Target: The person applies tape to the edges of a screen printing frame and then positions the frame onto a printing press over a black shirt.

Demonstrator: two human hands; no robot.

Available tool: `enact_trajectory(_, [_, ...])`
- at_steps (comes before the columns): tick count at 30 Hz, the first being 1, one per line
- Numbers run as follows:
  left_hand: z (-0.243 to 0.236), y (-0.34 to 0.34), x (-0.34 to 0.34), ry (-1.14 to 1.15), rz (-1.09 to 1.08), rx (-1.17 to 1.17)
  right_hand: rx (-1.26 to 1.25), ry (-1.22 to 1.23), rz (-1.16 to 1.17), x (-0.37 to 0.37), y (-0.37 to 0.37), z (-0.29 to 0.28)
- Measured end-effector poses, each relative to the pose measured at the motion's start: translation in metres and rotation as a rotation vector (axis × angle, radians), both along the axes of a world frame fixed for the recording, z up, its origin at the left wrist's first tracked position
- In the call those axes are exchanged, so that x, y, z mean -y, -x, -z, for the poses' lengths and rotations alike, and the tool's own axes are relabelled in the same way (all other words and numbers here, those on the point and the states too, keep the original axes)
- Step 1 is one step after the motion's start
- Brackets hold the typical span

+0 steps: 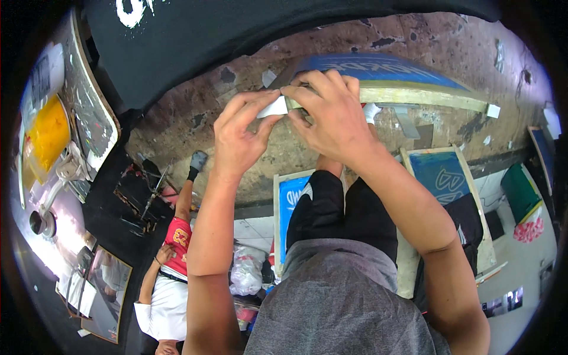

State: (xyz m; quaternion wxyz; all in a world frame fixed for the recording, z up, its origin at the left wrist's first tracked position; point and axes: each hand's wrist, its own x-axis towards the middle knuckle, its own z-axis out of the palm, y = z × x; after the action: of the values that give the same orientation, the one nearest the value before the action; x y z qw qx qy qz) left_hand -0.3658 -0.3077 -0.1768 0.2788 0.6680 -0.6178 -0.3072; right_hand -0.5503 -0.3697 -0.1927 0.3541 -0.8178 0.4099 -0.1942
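Observation:
Both hands meet at the near left corner of a wooden screen-printing frame (426,97) with blue mesh. My left hand (241,130) pinches a small white piece (274,107), which looks like folded paper or tape, between thumb and fingers. Against the piece's right edge, my right hand (334,115) has its fingertips closed too, the thumb below and index finger above. The frame's corner is hidden behind that hand. A similar white piece (493,111) sits on the rail's far right end.
Black fabric with white print (284,29) lies beyond the worn work surface (177,133). Two more framed screens (291,204) (441,171) stand below, near my legs. At left are a metal-edged board (97,112), a yellow container (47,133) and a person in red shorts (177,239).

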Motion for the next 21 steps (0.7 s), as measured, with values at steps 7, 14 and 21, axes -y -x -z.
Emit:
enact_trajectory(7, [0.001,-0.001,-0.001,0.016,-0.005,-0.035,0.043,-0.038,0.010,0.001,-0.001,-0.002])
enact_trajectory(14, [-0.001,0.000,-0.001,0.012,-0.018,-0.043,0.028,-0.045,-0.029,0.005,0.001,-0.006])
enact_trajectory(21, [-0.009,-0.003,0.002,0.012,0.027,-0.051,-0.027,-0.093,-0.087,0.007,0.004,-0.008])
